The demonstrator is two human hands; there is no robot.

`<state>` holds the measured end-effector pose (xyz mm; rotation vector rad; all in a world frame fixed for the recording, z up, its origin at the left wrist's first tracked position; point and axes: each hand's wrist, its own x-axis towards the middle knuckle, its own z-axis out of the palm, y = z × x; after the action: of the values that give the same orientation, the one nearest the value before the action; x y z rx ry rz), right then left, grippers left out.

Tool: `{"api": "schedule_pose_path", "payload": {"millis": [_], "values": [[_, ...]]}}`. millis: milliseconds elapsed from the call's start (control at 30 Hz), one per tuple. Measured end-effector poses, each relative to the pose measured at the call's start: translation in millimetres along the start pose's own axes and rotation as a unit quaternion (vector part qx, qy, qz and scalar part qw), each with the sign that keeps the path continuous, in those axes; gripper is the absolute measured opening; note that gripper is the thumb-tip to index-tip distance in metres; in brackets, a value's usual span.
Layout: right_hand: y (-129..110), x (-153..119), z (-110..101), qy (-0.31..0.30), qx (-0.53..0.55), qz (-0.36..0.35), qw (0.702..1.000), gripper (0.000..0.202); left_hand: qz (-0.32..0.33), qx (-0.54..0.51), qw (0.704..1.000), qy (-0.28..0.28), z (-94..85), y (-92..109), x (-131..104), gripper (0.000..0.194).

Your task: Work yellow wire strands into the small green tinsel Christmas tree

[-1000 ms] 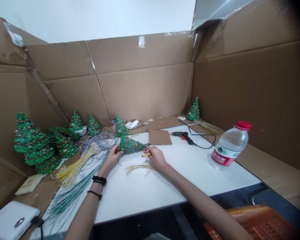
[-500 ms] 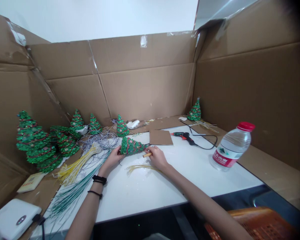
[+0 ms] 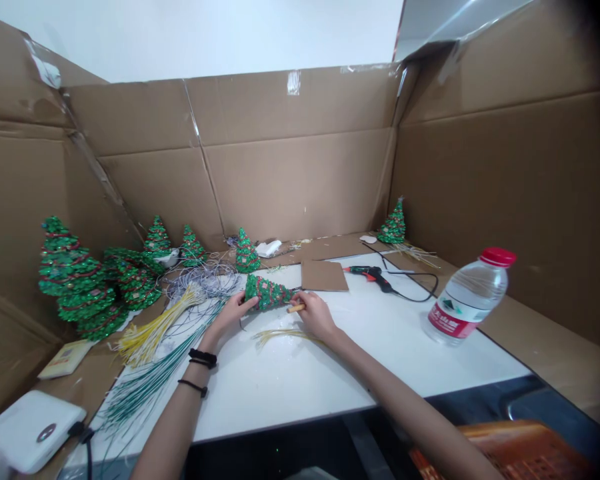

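A small green tinsel Christmas tree (image 3: pixel 266 293) with reddish garland lies on its side just above the white board, its tip pointing right. My left hand (image 3: pixel 234 311) is closed around its wide base. At the tip, my right hand (image 3: pixel 316 313) is pinched, with a short wooden stick (image 3: pixel 295 309) held among its fingers. Whether the right fingertips also grip the tree's tip is too small to tell. Pale yellow wires (image 3: pixel 277 335) lie on the board below the tree. A brown cardboard square (image 3: pixel 325 276) rests just beyond my right hand.
Finished-looking trees (image 3: pixel 73 273) stand at the left, near bundles of yellow wires (image 3: pixel 155 333) and green wires (image 3: pixel 153 387). A glue gun (image 3: pixel 373 275) with a black cord lies behind right. A water bottle (image 3: pixel 470 300) stands at the right. Cardboard walls (image 3: pixel 300 173) surround the table.
My left thumb has come forward over the tree's base. The tree is turned slightly between my hands. The whole view has shifted a little.
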<state>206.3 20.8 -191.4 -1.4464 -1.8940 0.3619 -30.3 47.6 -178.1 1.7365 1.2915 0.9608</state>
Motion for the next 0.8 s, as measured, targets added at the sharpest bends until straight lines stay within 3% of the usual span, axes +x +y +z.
{"api": "schedule_pose_path", "payload": {"millis": [100, 233, 333, 500, 633, 700, 800], "values": [[-6.9, 8.2, 0.8, 0.012, 0.011, -0.025, 1.000, 0.013, -0.020, -0.027, 0.999, 0.017, 9.4, 3.6, -0.7, 0.036], [-22.0, 23.1, 7.2, 0.036, 0.026, -0.071, 0.996, 0.013, -0.031, -0.068, 0.997, -0.028, 17.5, 4.0, -0.9, 0.036], [-28.2, 29.7, 15.6, 0.035, 0.050, -0.065, 0.996, 0.013, -0.038, -0.096, 0.995, -0.014, 21.0, 3.6, -0.5, 0.035], [-21.9, 26.7, 25.4, 0.035, 0.072, -0.046, 0.996, 0.015, -0.051, -0.105, 0.993, 0.015, 24.4, 8.5, -2.4, 0.032], [-19.1, 21.2, 26.7, 0.049, 0.063, -0.078, 0.994, 0.014, -0.062, -0.119, 0.991, 0.020, 25.8, 10.5, -2.3, 0.031], [-19.1, 21.3, 24.0, 0.075, 0.070, -0.091, 0.991, 0.015, -0.064, -0.127, 0.990, 0.027, 25.8, 8.9, -0.9, 0.031], [-15.1, 25.3, 14.5, 0.159, 0.116, -0.058, 0.979, 0.019, -0.065, -0.139, 0.987, 0.048, 23.6, 5.0, 1.1, 0.030]]}}
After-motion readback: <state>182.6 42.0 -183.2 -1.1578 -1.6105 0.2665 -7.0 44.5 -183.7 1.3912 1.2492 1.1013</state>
